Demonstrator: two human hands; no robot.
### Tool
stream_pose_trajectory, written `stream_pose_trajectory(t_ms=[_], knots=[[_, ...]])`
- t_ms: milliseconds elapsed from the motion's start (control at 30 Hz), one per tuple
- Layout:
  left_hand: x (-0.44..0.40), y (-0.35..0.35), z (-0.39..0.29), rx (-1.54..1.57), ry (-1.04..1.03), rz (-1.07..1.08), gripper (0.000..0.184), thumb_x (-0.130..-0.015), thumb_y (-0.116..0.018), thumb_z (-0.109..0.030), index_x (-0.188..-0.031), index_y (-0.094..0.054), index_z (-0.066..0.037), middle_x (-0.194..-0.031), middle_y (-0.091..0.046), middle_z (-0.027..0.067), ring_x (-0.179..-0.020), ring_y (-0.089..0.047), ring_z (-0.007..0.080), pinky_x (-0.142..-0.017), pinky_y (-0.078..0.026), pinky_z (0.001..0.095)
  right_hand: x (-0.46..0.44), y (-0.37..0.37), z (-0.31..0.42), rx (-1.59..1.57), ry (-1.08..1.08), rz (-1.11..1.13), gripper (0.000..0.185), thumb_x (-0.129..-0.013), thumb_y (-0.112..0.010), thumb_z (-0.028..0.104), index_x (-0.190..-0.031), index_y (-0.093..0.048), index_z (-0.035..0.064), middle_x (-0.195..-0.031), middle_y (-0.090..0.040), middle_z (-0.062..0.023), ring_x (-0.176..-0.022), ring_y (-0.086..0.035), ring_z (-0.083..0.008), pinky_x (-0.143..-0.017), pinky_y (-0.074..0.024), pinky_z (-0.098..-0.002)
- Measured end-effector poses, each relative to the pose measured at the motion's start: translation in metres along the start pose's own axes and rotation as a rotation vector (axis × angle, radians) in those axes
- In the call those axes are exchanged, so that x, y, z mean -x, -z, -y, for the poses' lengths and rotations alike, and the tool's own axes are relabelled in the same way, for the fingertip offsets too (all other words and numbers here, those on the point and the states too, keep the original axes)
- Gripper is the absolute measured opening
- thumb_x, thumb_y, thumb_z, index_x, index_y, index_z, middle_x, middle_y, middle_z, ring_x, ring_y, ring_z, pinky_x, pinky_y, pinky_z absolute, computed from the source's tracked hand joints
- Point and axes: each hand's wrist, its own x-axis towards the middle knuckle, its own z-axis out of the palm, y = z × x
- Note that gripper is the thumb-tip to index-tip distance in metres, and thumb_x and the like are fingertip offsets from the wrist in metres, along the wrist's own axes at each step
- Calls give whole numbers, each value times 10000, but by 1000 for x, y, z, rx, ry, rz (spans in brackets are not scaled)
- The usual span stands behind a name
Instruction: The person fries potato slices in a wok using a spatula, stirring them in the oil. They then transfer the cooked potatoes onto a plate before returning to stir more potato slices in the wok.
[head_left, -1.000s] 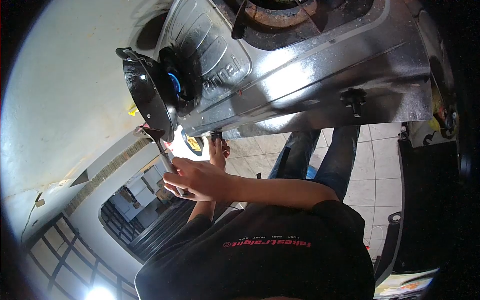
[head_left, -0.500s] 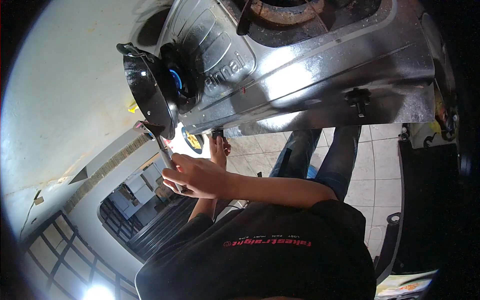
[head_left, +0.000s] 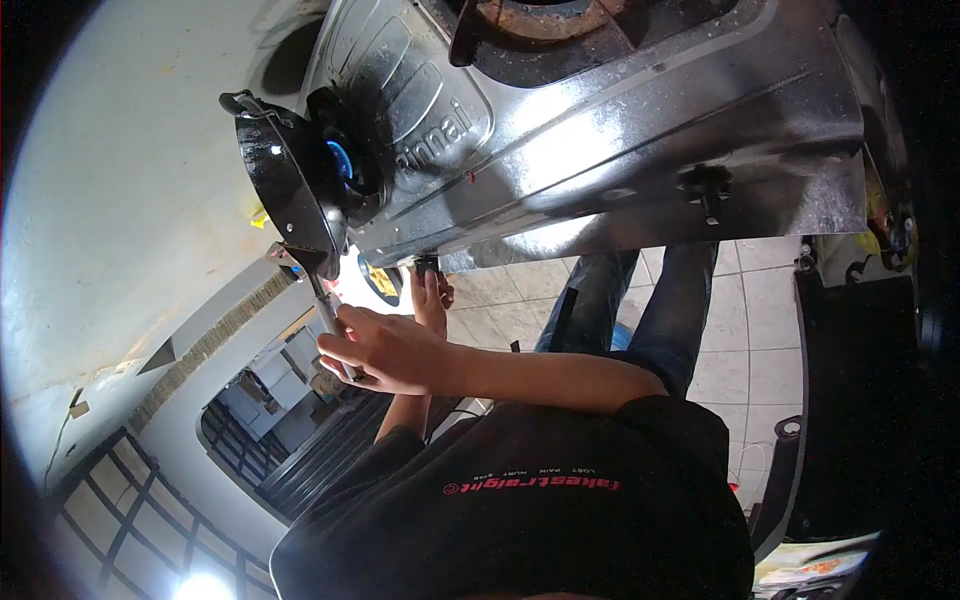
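My right hand (head_left: pixel 385 350) is wrapped round the pale handle of a spatula (head_left: pixel 312 262), whose dark flat head is beside the lower rim of a black pan (head_left: pixel 288 180). The pan sits over the left burner, where a blue flame (head_left: pixel 340 158) shows. Behind my right forearm, my left hand (head_left: pixel 430 300) has its fingers closed on a black knob (head_left: pixel 426 265) at the stove's front edge. The stove (head_left: pixel 600 150) is shiny metal.
A second burner (head_left: pixel 550 30) is at the top, with another knob (head_left: pixel 708 185) at the front right. A plate with yellow food (head_left: pixel 380 280) lies beyond my left hand. A pale wall (head_left: pixel 130 200) rises on the left, and a dark panel (head_left: pixel 860 400) stands on the right.
The view has shifted slightly, so the stove and pan appear a little further left. Both hands keep their grips, with the spatula head still near the pan rim.
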Motion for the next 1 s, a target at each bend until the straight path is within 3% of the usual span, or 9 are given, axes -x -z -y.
stream_pose_trajectory(t_ms=[67,467,733,867,933,1000], knots=[[-1,3,2,-6,-9,5,192,-1051,-533,-311,-1043,-461,-134,-776,-508,-21,-637,-500,84,-547,-400,264,-1,0,-1,-5,15,29,273,-913,-682,222,-1081,-519,83,-877,-519,-144,-772,-667,-280,-634,-575,-376],[-4,6,6,-25,-59,36,195,-1056,-527,-297,-1037,-460,-116,-744,-520,-6,-590,-480,84,-551,-388,264,-1,7,1,-17,28,30,299,-919,-680,222,-1104,-494,79,-906,-524,-146,-777,-672,-279,-644,-582,-382],[11,2,0,-58,35,-62,351,-1029,-532,-458,-1024,-502,-108,-721,-513,-12,-592,-489,84,-542,-349,253,-6,5,7,-7,-7,27,270,-910,-691,213,-1069,-516,81,-872,-522,-132,-730,-640,-276,-630,-562,-392],[23,3,-4,-52,32,-130,400,-1027,-515,-489,-1091,-528,-94,-821,-520,2,-580,-521,86,-529,-348,252,-22,6,21,44,28,43,235,-903,-681,187,-1018,-518,63,-854,-538,-140,-724,-640,-293,-639,-559,-397],[16,28,29,5,-1,-102,406,-1032,-499,-491,-1123,-527,-96,-898,-546,17,-613,-556,94,-531,-365,249,-31,2,26,71,8,66,185,-910,-680,192,-980,-549,81,-874,-535,-113,-713,-626,-291,-607,-514,-416],[7,42,64,-154,-458,-330,365,-1051,-483,-427,-1100,-553,-72,-890,-554,18,-612,-552,102,-528,-397,243,-45,6,32,-59,-54,151,155,-919,-665,164,-990,-559,77,-867,-536,-111,-723,-627,-301,-628,-511,-420]])
